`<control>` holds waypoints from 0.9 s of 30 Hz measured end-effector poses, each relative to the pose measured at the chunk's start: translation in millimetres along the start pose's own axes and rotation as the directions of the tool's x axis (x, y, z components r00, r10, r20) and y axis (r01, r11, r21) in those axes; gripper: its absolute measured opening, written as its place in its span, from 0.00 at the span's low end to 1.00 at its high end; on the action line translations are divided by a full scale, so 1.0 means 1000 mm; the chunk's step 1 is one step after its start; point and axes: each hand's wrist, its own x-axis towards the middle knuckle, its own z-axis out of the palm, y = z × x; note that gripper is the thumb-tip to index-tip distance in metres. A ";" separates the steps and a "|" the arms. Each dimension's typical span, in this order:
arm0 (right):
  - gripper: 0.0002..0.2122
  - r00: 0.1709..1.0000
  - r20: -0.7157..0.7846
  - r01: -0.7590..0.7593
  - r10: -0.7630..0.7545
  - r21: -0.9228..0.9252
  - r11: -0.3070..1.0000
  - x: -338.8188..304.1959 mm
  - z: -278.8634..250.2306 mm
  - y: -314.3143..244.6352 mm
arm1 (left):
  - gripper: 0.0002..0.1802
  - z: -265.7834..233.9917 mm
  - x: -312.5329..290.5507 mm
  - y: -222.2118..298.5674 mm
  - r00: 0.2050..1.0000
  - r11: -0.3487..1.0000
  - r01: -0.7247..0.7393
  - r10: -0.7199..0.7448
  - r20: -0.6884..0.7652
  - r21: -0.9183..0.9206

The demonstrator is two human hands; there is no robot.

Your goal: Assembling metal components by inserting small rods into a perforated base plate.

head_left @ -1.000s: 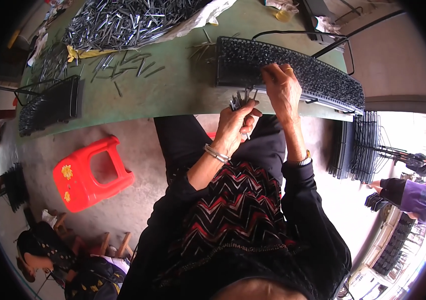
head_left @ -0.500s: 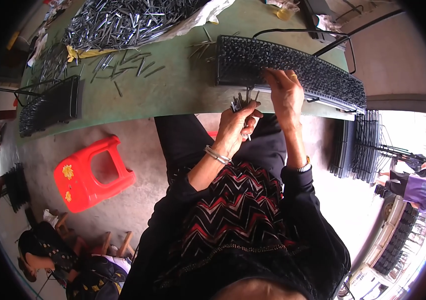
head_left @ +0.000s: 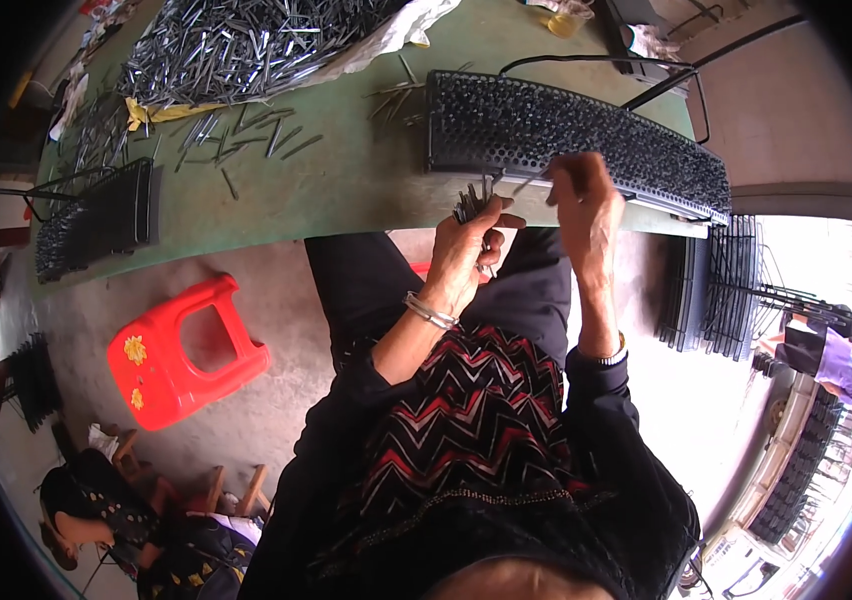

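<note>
Left hand (head_left: 466,245): ungloved
Right hand (head_left: 586,205): ungloved, its outline blurred
Left wrist: a shiny silver metal bangle (head_left: 430,312) of narrow rounded strands
Right wrist: a ribbed metallic wristband (head_left: 614,354), pale with a gold-toned edge
Left sleeve: a black fabric sleeve (head_left: 331,415), ending partway along the forearm, well apart from the bangle
Right sleeve: a matching black fabric sleeve (head_left: 601,400), reaching almost to the wristband
Front: a black fabric panel (head_left: 481,430) patterned with zigzag rows in red, white and grey
Trim: a narrow, curving line of small glinting dots (head_left: 476,493), beads or studs
Neckline: a wide, rounded black edge (head_left: 511,548)
Legs: plain black cloth trousers (head_left: 351,275)
</note>
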 end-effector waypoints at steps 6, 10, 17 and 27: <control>0.02 0.935 -0.190 0.265 -0.301 -0.195 0.944 0.016 0.016 0.017 | 0.18 0.004 0.003 -0.004 0.993 0.994 -0.113 0.113 0.039 -0.009; 0.03 0.934 -0.153 0.283 -0.322 -0.228 0.932 0.016 0.022 0.024 | 0.19 0.005 0.002 -0.005 0.995 0.994 -0.098 0.097 0.023 0.043; 0.03 0.896 -0.114 0.361 -0.428 -0.373 0.855 0.015 0.031 0.023 | 0.11 0.000 0.000 0.002 0.996 0.998 -0.055 0.057 0.068 -0.031; 0.03 0.916 0.056 0.388 -0.397 -0.379 0.840 0.024 0.014 0.017 | 0.21 0.002 -0.002 -0.005 0.989 0.986 -0.147 0.144 0.040 0.084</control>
